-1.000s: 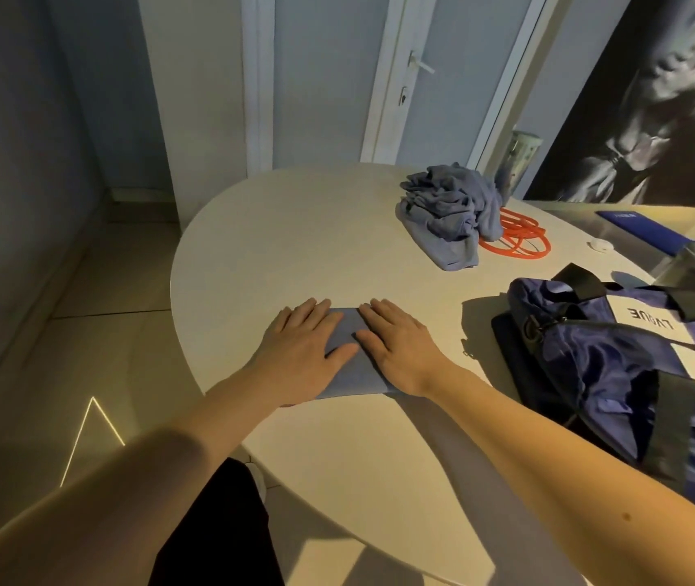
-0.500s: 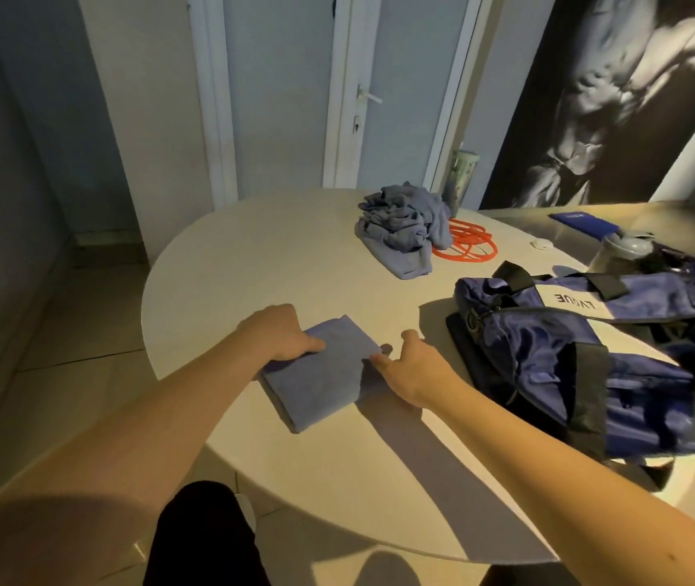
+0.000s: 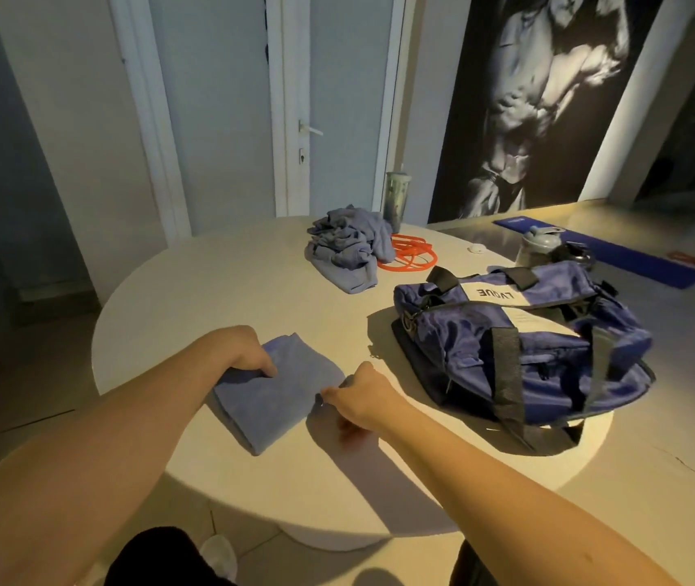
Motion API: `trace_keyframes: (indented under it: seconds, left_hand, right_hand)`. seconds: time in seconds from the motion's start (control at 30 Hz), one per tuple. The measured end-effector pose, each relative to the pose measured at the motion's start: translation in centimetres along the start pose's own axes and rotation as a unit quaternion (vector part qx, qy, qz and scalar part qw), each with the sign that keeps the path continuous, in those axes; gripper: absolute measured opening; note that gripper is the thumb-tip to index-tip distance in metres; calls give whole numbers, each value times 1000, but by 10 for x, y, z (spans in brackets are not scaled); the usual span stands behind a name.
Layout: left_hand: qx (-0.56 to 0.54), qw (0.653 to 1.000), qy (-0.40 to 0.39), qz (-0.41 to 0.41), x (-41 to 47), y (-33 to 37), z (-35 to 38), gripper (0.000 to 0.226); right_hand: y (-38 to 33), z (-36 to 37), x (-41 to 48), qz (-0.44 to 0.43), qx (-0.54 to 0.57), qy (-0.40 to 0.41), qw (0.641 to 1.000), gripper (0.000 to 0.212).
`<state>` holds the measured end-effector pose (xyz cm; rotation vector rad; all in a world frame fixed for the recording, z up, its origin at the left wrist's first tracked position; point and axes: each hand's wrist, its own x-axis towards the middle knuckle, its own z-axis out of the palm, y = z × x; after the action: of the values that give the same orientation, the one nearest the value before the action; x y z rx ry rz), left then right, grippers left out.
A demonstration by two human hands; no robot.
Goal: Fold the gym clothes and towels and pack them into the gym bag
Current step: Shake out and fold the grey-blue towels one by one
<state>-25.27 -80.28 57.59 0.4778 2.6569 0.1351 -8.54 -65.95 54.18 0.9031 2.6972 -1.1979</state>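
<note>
A folded blue towel [image 3: 276,395] lies on the round white table [image 3: 193,289], close to its near edge. My left hand [image 3: 244,353] grips the towel's left edge, fingers curled over it. My right hand [image 3: 356,393] pinches the towel's right edge. To the right sits a dark blue gym bag [image 3: 519,344] with black straps; whether its top is open cannot be told. A crumpled heap of blue-grey clothes [image 3: 347,251] rests at the far side of the table.
Orange resistance bands [image 3: 413,258] lie beside the clothes heap. A tall tumbler [image 3: 396,200] stands behind it, and a shaker bottle [image 3: 538,247] stands behind the bag. A blue mat [image 3: 616,255] lies on the counter to the right. A door is behind the table.
Both hands went from pressing flat on the towel to gripping its side edges. The view swung right, bringing the whole bag into sight.
</note>
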Motion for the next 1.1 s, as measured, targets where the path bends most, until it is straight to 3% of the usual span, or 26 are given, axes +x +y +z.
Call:
trace_keyframes:
  seconds: [0.1, 0.33, 0.5, 0.73, 0.87, 1.0, 1.1]
  left_hand:
    - [6, 1000, -17, -9, -3, 1, -2, 48]
    - [-29, 1000, 2, 2, -3, -3, 1, 66]
    - [-90, 995, 26, 24, -3, -9, 6, 65]
    - [-26, 995, 60, 72, -16, -12, 15, 40]
    - [-70, 985, 91, 132, -27, -9, 18, 37]
    - [-171, 970, 46, 165, -50, 6, 17, 58]
    - [-226, 958, 19, 175, -57, 12, 16, 73]
  right_hand:
    - [-10, -1, -3, 3, 20, 4, 1000, 75]
    - [-26, 2, -8, -6, 75, -31, 997, 87]
    - [-29, 11, -4, -1, 117, -7, 993, 72]
    - [-32, 23, -5, 21, 218, 25, 976, 69]
    - [-35, 26, -3, -1, 286, 32, 958, 75]
    - [-45, 8, 0, -16, 280, 20, 960, 90]
    - [-47, -13, -2, -16, 311, 40, 949, 82]
